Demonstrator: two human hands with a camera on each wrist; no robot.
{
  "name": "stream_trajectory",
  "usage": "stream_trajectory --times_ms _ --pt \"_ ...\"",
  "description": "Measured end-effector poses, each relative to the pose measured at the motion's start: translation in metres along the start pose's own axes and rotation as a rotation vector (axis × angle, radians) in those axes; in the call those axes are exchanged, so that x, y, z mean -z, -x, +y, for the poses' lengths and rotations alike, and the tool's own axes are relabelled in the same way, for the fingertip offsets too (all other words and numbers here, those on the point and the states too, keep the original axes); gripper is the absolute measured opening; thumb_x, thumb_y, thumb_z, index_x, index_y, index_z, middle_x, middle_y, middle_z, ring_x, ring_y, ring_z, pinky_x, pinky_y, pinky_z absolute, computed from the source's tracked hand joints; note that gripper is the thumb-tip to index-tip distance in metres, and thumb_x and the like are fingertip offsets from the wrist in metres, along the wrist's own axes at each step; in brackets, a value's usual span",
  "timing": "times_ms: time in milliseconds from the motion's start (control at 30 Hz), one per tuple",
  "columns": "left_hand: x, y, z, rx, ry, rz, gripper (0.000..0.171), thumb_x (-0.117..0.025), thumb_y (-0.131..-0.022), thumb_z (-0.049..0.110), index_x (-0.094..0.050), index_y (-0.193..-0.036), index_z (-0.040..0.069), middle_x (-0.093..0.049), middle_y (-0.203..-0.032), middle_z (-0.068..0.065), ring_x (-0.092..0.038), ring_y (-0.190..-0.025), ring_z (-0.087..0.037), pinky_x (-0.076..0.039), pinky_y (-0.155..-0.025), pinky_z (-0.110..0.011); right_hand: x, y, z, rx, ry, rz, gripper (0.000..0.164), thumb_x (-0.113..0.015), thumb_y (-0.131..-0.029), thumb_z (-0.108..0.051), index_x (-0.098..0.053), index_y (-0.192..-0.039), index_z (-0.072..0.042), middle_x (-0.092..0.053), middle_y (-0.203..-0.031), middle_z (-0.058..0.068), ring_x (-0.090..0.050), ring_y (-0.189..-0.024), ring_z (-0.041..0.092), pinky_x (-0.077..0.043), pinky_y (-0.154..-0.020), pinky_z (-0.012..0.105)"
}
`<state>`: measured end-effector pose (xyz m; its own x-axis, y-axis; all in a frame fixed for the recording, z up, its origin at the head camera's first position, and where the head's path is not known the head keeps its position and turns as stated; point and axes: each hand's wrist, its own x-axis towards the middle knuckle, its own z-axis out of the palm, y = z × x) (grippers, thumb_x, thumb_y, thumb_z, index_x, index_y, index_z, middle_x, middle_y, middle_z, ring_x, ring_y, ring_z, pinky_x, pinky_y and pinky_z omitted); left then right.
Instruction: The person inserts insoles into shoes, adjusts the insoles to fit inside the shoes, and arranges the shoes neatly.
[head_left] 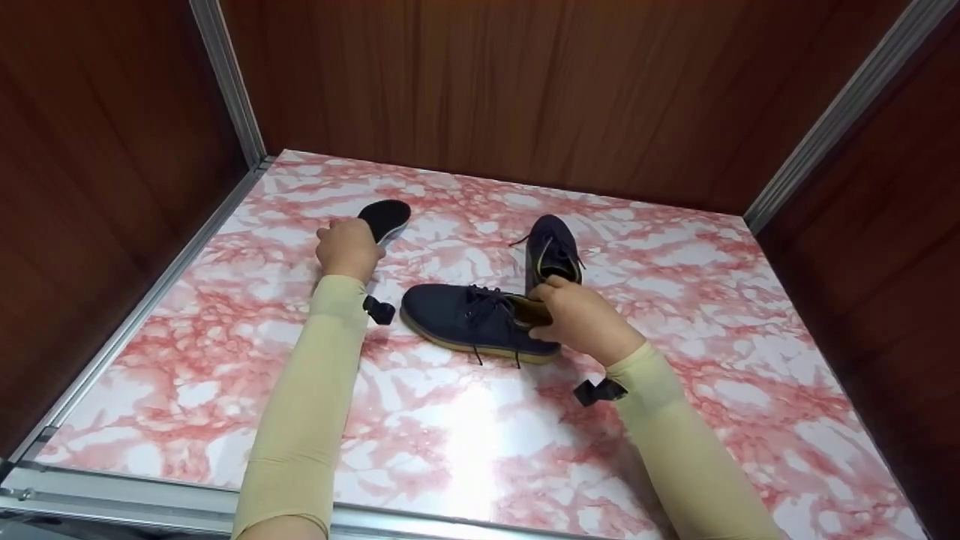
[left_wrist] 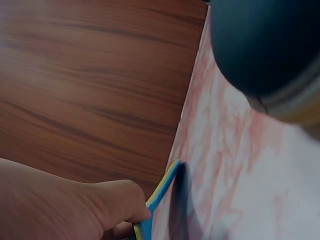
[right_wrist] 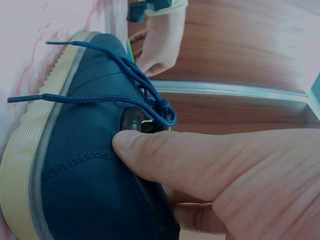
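A dark insole [head_left: 386, 217] with a blue and yellow edge [left_wrist: 162, 187] is pinched by my left hand [head_left: 349, 250], thumb along its side. Its front end points away from me, close to the surface. To the right, a navy lace-up shoe [head_left: 457, 313] with a pale yellowish sole lies with its toe to the left. My right hand [head_left: 589, 319] grips this shoe at the heel opening, the thumb [right_wrist: 145, 150] pressed on the outer side. Its other fingers are partly hidden behind the collar. Behind it stands a second navy shoe [head_left: 551, 238], toe pointing away, laces loose.
The shoes rest on a red-and-white marbled board [head_left: 300, 390]. Dark wood-grain panels [head_left: 487, 90] enclose it at the back and both sides, joined by metal corner rails [head_left: 232, 82]. A metal rail [head_left: 135, 495] runs along the near edge.
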<state>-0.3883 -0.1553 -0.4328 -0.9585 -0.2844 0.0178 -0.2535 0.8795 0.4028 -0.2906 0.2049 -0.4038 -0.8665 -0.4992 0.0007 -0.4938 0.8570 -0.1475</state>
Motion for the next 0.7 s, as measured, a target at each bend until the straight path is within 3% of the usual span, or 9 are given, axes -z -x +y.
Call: stream_trajectory --times_ms 467,600,700 --pt "0.007 0.013 0.016 -0.097 0.029 0.046 0.052 -0.081 -0.096 0.034 -0.075 -0.133 -0.001 -0.064 -0.137 -0.032 -0.057 -0.130 -0.051 -0.058 -0.099 -0.066 0.000 0.001 -0.003 -0.011 0.006 -0.001 0.052 -0.091 -0.092 -0.031 -0.073 -0.132 -0.004 -0.069 -0.121 0.012 -0.073 -0.101 0.028 -0.063 -0.093 0.049" --pt "0.011 0.016 0.022 -0.130 0.048 0.062 0.047 -0.083 -0.094 0.034 -0.078 -0.129 0.001 -0.065 -0.133 -0.031 -0.058 -0.127 -0.052 -0.058 -0.098 -0.067 0.000 0.001 -0.002 0.000 0.009 0.008 0.052 -0.091 -0.092 -0.031 -0.072 -0.132 -0.003 -0.069 -0.121 0.012 -0.073 -0.101 0.028 -0.063 -0.092 0.049" --pt "0.013 0.019 0.026 -0.159 0.052 0.072 0.037 -0.082 -0.094 0.034 -0.081 -0.116 0.004 -0.066 -0.129 -0.029 -0.060 -0.123 -0.051 -0.058 -0.096 -0.067 0.001 0.002 -0.002 0.008 0.005 0.017 0.051 -0.091 -0.092 -0.030 -0.073 -0.132 -0.003 -0.069 -0.120 0.012 -0.072 -0.100 0.028 -0.063 -0.092 0.049"
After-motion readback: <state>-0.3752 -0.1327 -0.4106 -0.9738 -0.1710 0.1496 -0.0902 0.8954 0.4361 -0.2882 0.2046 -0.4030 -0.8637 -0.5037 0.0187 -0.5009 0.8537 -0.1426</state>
